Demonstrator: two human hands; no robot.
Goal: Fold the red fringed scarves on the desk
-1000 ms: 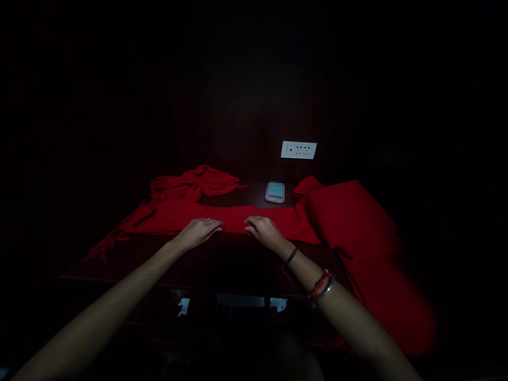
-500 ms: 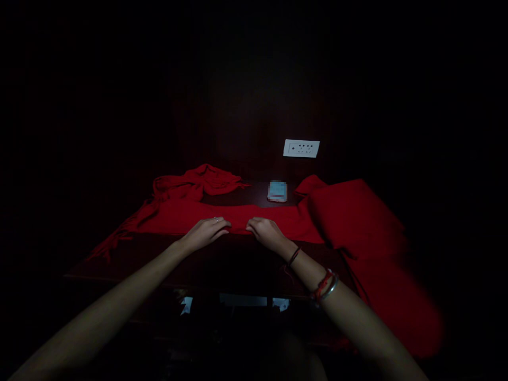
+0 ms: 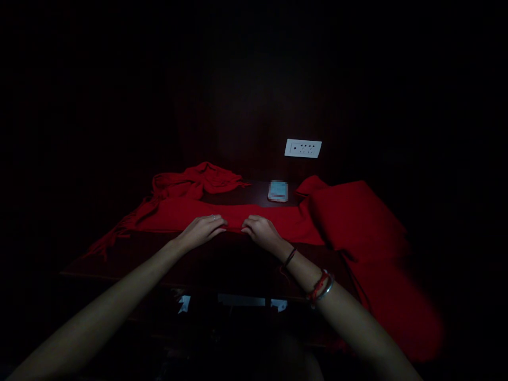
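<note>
A red scarf [image 3: 293,221] with a fringed left end lies lengthwise in a folded strip across the dark table. Both hands are at its near edge, close together. My left hand [image 3: 203,229], a ring on one finger, pinches that edge between thumb and fingers. A short way to the right, my right hand [image 3: 261,230] grips the same edge with bent fingers; its wrist wears a dark band and its forearm red and silver bracelets. On the right, the red cloth spreads wider and hangs over the table's side.
Bunched red fabric [image 3: 216,180] with fringe lies at the back left. A phone-like device [image 3: 278,191], its screen blurred, rests behind the strip. A white socket plate [image 3: 303,148] is on the dark wall. The table's front edge [image 3: 119,279] runs below my forearms.
Both hands have shifted slightly left along the scarf's near edge. The scarf and the device stay where they were.
</note>
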